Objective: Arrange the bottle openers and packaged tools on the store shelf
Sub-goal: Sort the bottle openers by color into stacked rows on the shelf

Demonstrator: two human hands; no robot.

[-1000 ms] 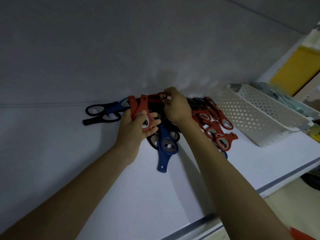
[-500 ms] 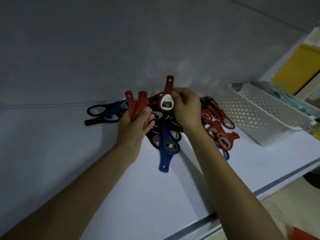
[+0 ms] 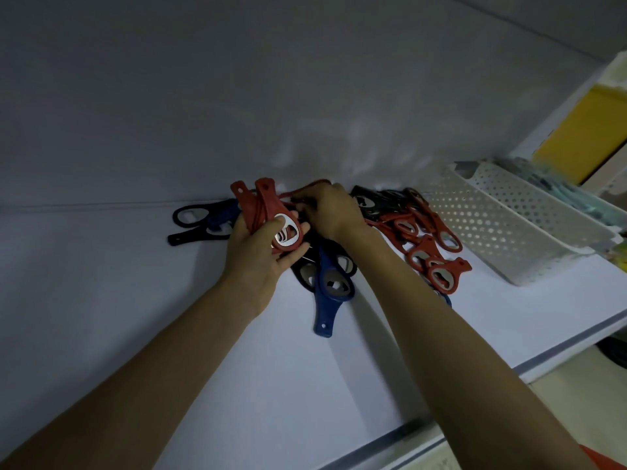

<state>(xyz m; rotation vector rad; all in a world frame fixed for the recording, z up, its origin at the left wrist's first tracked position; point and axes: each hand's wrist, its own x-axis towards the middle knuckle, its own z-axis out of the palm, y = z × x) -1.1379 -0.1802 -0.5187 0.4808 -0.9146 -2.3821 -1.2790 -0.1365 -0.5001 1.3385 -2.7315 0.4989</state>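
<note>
Two bare hands meet at the middle of a white store shelf (image 3: 118, 317), seen from above and behind the forearms. The left hand (image 3: 256, 256) grips a stack of red bottle openers (image 3: 263, 205). Its fingers wrap the round metal-lined heads, and the handles stick up and away. The right hand (image 3: 334, 212) sits just beside it, nearly touching, with its fingers curled down into the pile. Whether it holds an opener cannot be told.

At the right of the shelf lies a white perforated basket (image 3: 502, 239), tipped at an angle. A second white basket (image 3: 536, 201) lies directly behind it. Pale blue-green packaged things (image 3: 576, 201) rest in or just beyond that second basket, too blurred to make out. A yellow panel (image 3: 583, 130) stands at the far right, above the baskets.

The loose openers spread around the hands. A blue bottle opener (image 3: 330, 286) lies just below both hands, handle pointing toward the viewer, on top of darker ones. A few black bottle openers (image 3: 193, 220) lie to the left of the left hand. A scatter of loose red openers (image 3: 437, 249) lies between the right wrist and the nearer basket. More dark openers (image 3: 376, 201) sit behind the right hand, near the back wall.
</note>
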